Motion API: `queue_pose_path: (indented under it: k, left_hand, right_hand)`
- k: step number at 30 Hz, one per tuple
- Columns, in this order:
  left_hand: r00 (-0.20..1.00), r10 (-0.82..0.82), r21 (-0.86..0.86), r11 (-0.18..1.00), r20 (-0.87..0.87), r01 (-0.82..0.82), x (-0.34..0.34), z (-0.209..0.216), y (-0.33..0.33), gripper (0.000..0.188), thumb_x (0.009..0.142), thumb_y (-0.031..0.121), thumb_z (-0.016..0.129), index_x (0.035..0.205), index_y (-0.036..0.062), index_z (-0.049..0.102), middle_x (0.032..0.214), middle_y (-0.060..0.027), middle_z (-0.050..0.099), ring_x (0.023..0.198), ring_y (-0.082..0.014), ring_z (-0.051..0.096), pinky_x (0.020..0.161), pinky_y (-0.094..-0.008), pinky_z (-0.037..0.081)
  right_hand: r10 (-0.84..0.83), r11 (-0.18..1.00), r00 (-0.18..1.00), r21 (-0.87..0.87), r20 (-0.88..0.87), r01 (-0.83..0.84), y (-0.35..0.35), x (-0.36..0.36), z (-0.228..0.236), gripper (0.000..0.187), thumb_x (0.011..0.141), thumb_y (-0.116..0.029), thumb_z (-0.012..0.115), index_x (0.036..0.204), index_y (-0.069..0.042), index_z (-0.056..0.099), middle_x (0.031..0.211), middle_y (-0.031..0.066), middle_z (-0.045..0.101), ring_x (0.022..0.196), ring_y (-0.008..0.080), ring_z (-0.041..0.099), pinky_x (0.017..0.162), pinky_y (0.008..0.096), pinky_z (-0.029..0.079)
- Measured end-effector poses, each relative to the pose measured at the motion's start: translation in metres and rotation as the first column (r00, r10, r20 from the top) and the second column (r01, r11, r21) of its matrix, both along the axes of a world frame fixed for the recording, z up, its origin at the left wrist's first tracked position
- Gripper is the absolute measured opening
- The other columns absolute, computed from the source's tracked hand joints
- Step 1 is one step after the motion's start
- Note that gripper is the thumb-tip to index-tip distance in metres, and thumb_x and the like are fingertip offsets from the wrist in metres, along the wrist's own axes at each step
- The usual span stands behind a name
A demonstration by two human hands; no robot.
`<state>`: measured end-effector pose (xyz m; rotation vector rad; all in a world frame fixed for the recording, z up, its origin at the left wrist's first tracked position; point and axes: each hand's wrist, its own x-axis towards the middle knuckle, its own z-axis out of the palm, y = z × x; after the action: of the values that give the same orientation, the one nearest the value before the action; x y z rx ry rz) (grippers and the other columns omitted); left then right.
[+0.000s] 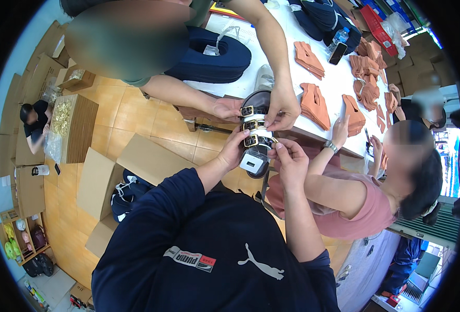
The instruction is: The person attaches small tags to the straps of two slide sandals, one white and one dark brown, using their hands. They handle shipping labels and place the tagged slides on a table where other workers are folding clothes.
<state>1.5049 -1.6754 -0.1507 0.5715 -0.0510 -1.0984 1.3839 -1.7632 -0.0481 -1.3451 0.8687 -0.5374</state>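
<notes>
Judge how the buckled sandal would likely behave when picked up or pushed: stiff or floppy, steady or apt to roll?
The sandal is probably fairly stiff: its dark sole shows no obvious sag while held. The straps look narrow, so they would likely flex. Its long, broad outline suggests sliding rather than rolling.

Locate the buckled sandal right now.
Head view, just above and right of centre: the buckled sandal is between the person's left hand and right hand, with a co-worker's hand at its straps.
</notes>
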Motion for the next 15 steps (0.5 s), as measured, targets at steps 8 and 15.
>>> queue_pose_path:
  k: [8,15]
  left_hand:
    - [0.997,-0.058,-0.056,0.997,0.041,0.061,0.002,0.008,0.002,0.055,0.092,0.028,0.052,0.137,0.0017,0.033,0.125,-0.0159,0.055,0.113,-0.0256,0.059,0.098,-0.041,0.049]
    - [0.999,-0.034,-0.034,0.999,0.009,0.034,0.003,-0.002,0.001,0.057,0.09,0.022,0.058,0.137,0.0016,0.034,0.124,-0.015,0.054,0.113,-0.025,0.057,0.098,-0.0397,0.047]
  right_hand:
    - [-0.004,1.0,0.997,-0.001,0.083,0.004,-0.003,0.0,-0.01,0.015,0.093,-0.005,0.061,0.103,0.007,0.061,0.083,0.0083,0.066,0.07,0.0122,0.063,0.066,0.0248,0.053]
    - [0.022,0.989,0.999,-0.145,0.037,-0.016,-0.004,0.004,-0.012,0.014,0.092,-0.006,0.063,0.101,0.005,0.063,0.083,0.0051,0.064,0.073,0.0086,0.059,0.066,0.0209,0.048]
